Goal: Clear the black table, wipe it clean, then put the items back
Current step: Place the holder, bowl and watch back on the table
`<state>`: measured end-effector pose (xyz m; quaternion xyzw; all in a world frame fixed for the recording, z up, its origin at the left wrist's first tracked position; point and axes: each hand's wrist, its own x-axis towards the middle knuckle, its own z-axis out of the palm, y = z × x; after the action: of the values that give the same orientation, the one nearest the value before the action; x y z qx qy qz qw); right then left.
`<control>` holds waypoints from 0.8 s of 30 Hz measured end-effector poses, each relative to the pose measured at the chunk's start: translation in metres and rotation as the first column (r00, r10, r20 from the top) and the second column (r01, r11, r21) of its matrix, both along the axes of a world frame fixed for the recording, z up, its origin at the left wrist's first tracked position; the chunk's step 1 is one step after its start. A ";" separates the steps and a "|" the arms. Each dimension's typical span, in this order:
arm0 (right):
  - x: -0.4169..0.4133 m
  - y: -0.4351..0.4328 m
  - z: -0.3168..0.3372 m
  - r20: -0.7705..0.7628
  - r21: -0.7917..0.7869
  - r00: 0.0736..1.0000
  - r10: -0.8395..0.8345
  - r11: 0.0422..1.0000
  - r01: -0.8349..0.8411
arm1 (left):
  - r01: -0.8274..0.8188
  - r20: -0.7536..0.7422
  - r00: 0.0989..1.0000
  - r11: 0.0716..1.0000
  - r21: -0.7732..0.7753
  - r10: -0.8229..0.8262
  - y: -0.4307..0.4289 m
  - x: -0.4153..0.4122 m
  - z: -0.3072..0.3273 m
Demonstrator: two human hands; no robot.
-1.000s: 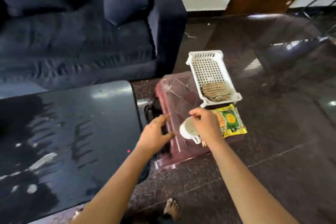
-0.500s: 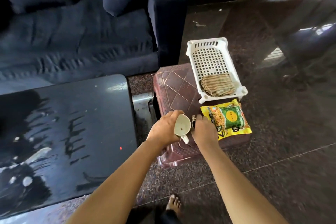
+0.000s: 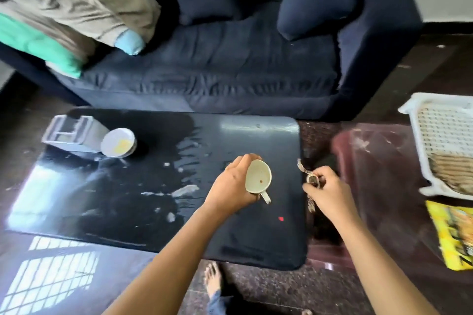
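A plush navy sofa (image 3: 230, 64) fills the upper frame. Below it, the glossy black table (image 3: 143, 212), rounded at its corners, is streaked wet. At centre the left hand (image 3: 230, 190) grips a smooth white cup (image 3: 258, 176); the right hand (image 3: 330, 194) pinches a small blurred keychain (image 3: 311, 180) at the table's right edge.

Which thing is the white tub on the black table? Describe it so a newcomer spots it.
Start at the black table in front of the dark sofa. At its far left end a grey box lies on its side, and the tub leans against the box's right side. It is round and white with a yellow patch on its face, unlike the cup in the left hand.
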<state>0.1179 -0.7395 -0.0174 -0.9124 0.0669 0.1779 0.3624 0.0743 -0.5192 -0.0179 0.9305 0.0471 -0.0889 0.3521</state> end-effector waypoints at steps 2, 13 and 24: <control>-0.002 0.042 -0.002 -0.015 0.060 1.000 0.019 0.998 -0.018 | -0.036 -0.025 0.999 0.999 0.041 0.037 0.054 -0.009 0.001; -0.009 0.197 -0.029 -0.086 0.150 0.990 0.108 0.984 -0.095 | -0.100 -0.200 0.972 0.986 0.135 0.126 0.249 -0.019 -0.044; 0.000 0.237 -0.041 -0.115 0.147 0.985 0.129 0.983 -0.112 | -0.066 -0.243 0.967 0.995 0.074 0.082 0.286 -0.019 -0.081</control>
<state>0.1181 -0.5024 -0.0579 -0.8742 0.0212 0.2603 0.4093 0.0548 -0.2332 -0.0988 0.9211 0.1277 -0.1885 0.3159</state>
